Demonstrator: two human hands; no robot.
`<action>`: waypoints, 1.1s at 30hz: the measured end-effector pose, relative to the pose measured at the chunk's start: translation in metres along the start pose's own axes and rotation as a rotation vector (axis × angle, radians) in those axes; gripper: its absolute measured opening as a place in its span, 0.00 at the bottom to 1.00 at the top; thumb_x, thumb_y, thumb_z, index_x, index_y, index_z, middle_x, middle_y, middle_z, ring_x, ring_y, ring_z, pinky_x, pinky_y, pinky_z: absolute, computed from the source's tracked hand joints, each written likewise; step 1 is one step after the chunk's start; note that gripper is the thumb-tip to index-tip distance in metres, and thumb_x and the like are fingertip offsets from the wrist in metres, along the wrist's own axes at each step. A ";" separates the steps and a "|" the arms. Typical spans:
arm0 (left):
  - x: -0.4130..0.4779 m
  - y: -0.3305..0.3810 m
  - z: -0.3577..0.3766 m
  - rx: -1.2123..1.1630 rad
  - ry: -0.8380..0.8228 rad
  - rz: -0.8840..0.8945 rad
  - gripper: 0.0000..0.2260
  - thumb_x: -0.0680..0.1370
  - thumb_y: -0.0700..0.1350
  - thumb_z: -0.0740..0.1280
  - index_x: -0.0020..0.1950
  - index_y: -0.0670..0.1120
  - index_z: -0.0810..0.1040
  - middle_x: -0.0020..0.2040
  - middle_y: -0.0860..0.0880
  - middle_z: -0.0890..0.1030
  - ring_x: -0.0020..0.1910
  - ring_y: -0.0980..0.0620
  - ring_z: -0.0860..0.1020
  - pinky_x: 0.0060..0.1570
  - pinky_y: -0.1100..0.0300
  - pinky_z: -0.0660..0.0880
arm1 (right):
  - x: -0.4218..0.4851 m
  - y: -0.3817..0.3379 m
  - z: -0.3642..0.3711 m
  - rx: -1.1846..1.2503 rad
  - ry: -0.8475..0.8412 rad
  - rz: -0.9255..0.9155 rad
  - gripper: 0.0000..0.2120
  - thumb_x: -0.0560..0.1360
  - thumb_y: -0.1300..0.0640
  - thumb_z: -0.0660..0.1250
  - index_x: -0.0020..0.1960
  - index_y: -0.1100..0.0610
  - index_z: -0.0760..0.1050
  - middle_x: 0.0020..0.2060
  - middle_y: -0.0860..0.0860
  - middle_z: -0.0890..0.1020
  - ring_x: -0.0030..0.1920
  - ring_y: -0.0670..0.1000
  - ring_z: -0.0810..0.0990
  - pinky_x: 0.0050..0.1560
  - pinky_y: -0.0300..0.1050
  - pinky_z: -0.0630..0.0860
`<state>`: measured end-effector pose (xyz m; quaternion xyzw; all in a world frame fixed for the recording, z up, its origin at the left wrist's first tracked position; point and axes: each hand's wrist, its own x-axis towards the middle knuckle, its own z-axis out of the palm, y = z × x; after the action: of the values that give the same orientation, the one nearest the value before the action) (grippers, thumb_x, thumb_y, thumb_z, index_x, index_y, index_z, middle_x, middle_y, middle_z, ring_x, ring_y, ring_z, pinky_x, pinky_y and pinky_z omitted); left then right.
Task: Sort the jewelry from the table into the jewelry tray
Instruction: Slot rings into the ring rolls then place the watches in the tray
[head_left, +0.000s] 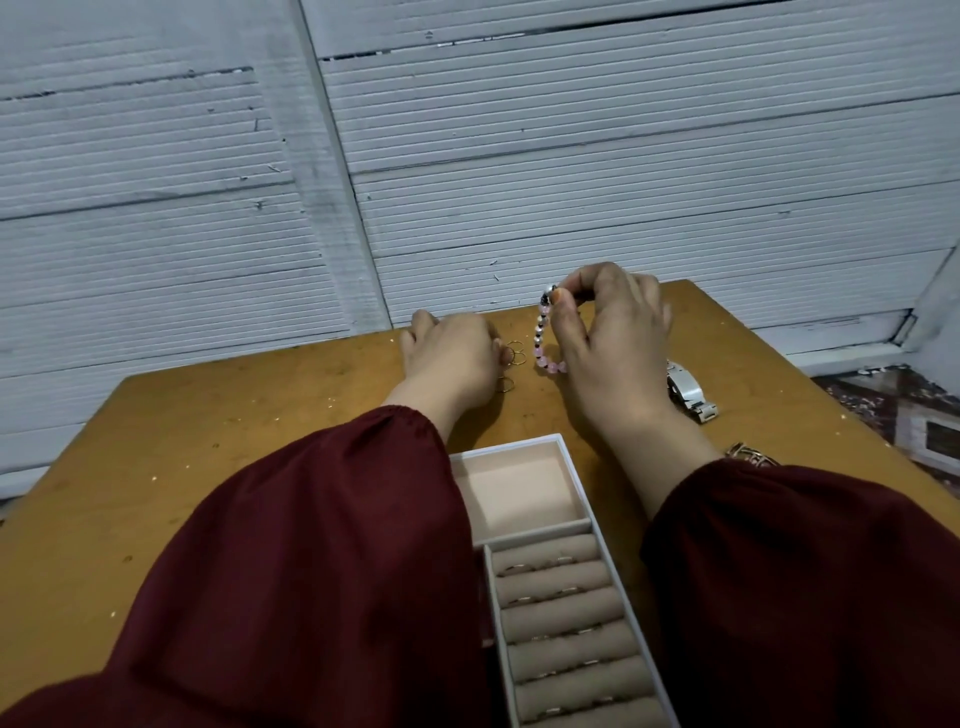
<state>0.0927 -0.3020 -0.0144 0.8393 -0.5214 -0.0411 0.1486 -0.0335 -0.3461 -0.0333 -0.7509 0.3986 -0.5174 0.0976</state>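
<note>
– How many hoops are on the table (234, 441)?
– I can see three gold hoops (514, 358). The left hand (452, 358) maybe covers more.
– And bracelets?
– One bead bracelet (543, 338), pinched in the right hand (608, 338). One gold bangle (750, 454), half under a sleeve (805, 571). Also one silver watch (685, 389).
– And the tray (506, 448)?
– One tray, with one open compartment (519, 493) and six ring rolls (558, 610) in view. The rings (563, 560) between them are about ten, but too small to count surely.
</note>
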 end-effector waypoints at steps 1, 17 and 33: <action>-0.002 -0.002 -0.002 -0.022 0.003 -0.002 0.13 0.81 0.50 0.56 0.53 0.52 0.80 0.54 0.47 0.81 0.63 0.44 0.61 0.56 0.52 0.57 | -0.001 0.000 0.000 -0.001 -0.003 -0.001 0.12 0.76 0.50 0.58 0.49 0.56 0.76 0.47 0.49 0.79 0.55 0.55 0.71 0.47 0.40 0.54; -0.062 -0.022 -0.027 -0.132 0.080 0.072 0.07 0.79 0.51 0.62 0.43 0.53 0.78 0.49 0.48 0.82 0.55 0.43 0.75 0.56 0.48 0.71 | -0.015 -0.008 -0.023 0.050 0.068 -0.031 0.15 0.76 0.48 0.57 0.48 0.57 0.76 0.45 0.50 0.80 0.53 0.57 0.73 0.47 0.43 0.57; -0.196 -0.006 -0.043 -0.511 0.096 0.138 0.09 0.77 0.43 0.66 0.40 0.56 0.78 0.35 0.57 0.79 0.38 0.54 0.78 0.43 0.55 0.77 | -0.103 -0.053 -0.128 0.178 0.123 0.057 0.07 0.77 0.50 0.59 0.48 0.51 0.72 0.44 0.38 0.69 0.52 0.40 0.62 0.54 0.48 0.63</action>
<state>0.0192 -0.1169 0.0076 0.7380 -0.5423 -0.1215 0.3827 -0.1313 -0.2049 -0.0190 -0.6946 0.3773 -0.5929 0.1539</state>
